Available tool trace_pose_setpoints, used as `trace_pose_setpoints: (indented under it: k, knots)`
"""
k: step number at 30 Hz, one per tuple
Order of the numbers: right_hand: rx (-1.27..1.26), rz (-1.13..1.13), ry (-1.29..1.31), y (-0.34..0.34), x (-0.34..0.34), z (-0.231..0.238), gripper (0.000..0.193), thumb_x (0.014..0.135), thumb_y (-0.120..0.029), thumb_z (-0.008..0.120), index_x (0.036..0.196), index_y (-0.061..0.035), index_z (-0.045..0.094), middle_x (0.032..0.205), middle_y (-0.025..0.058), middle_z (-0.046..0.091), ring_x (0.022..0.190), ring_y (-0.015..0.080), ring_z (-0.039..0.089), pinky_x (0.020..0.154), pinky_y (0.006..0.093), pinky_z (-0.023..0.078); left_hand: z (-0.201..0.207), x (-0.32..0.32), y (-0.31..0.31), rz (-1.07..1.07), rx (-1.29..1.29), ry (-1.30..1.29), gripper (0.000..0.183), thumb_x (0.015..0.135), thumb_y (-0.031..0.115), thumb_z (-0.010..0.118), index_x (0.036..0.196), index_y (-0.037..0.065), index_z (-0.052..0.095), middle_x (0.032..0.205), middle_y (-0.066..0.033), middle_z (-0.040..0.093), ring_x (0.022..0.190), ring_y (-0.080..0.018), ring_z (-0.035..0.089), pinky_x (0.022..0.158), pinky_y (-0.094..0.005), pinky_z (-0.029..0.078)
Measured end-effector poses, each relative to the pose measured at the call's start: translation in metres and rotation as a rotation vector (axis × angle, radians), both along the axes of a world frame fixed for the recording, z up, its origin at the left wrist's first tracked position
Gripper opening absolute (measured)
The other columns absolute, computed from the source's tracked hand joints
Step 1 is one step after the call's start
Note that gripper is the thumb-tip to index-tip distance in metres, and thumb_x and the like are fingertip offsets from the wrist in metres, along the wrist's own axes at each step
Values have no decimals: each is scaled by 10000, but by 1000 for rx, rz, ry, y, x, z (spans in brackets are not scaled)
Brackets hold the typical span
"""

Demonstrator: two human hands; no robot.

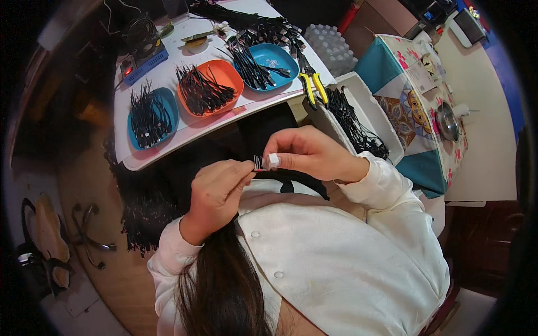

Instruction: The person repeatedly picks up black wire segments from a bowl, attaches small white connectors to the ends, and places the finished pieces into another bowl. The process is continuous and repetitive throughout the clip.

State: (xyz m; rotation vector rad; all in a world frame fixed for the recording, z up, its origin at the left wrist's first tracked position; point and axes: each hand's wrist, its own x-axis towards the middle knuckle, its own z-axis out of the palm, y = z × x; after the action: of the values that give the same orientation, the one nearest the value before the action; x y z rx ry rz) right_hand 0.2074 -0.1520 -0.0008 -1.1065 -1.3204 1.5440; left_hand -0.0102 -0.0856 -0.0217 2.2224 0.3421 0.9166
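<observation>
In front of my chest, the fingers of my left hand [221, 189] are closed on a small bunch of thin wires [258, 163], whose tips stick up between the two hands. My right hand [307, 153] pinches close beside them, and a small white piece [274, 161] shows at its thumb tip. Whether that piece is a wrap on the thumb or something held, I cannot tell. Beyond the hands, short black cables fill a blue tray [175, 115] at the left and an orange tray [240, 80] in the middle. A second blue tray [284, 55] holds more cables.
Cutting pliers with yellow handles [319, 87] lie at the white table's [131, 159] right edge. Next to them stands a white foam box [386, 120] of black cables. A large cable pile [252, 25] covers the back. Dark cables [148, 218] hang at the left. A steel bowl [447, 120] sits far right.
</observation>
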Motion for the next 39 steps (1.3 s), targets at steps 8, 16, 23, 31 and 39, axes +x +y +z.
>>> trace_pose_setpoints:
  k: [8,16,23,31,39]
  knots:
    - [820,65,-471,13,3,21,160,826,-15,674,977,-33,627,926,95,626,851,273,620,742,352,514,7,-1,4,-161,-368,-55,102,871,-23,628,967,-43,658,721,-82,625,611,-138,593,576,-238,456]
    - [745,-176,-451,2,16,10,124,816,56,653,918,-4,619,898,88,644,838,214,649,711,302,513,3,-8,-11,-66,-698,-242,86,920,-10,601,976,-52,651,824,-65,641,681,-94,578,626,-220,465]
    - [1003,-164,-570,-4,7,9,353,766,-47,755,1108,-69,670,1044,89,643,915,254,636,780,340,527,-3,-8,-15,-161,-871,-305,110,931,21,619,1014,-50,631,846,-65,623,718,-105,575,657,-227,471]
    - [1148,-77,-505,14,-7,10,235,738,-63,737,945,-39,629,934,74,614,766,246,591,651,339,482,-6,-4,-15,-191,-924,-310,117,920,-2,622,1027,-49,632,861,-80,630,720,-115,588,661,-237,485]
    - [-413,213,287,10,5,7,134,929,-129,616,945,4,623,827,-16,606,740,59,529,657,209,427,6,2,4,-80,272,-27,205,758,-79,650,955,-22,651,799,-137,607,648,-227,610,570,-293,470]
